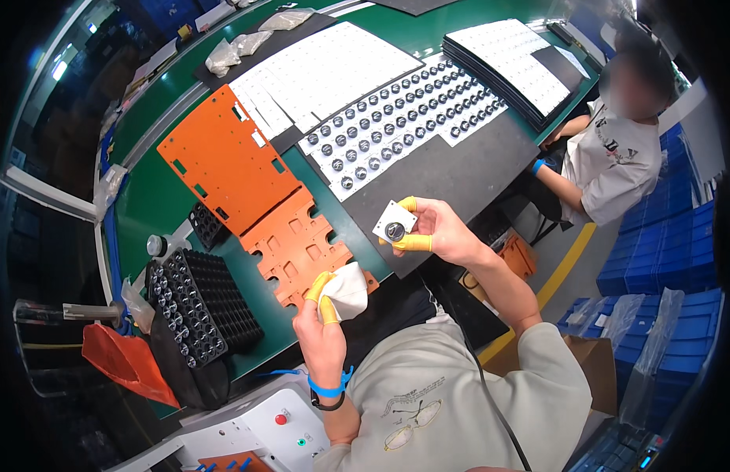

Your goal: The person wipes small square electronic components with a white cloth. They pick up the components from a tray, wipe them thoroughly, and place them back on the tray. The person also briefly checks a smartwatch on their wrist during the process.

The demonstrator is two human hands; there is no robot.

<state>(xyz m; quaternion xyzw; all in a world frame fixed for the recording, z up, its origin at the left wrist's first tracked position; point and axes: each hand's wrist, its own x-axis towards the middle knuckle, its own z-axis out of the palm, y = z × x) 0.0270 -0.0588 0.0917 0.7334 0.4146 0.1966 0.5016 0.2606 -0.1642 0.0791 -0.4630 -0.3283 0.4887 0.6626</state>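
Green table [140, 216]; orange plates [227, 157] atop

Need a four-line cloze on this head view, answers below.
The left hand grips a ____ cloth.
The right hand holds a small square plate with a round ____ part on it.
A blue band circles the camera wearer's ____ wrist.
The finger covers on both hands are ____.

Missing words: white; black; left; yellow.

The co-worker's head [639, 75] is blurred, the control box [258, 425] cut off.
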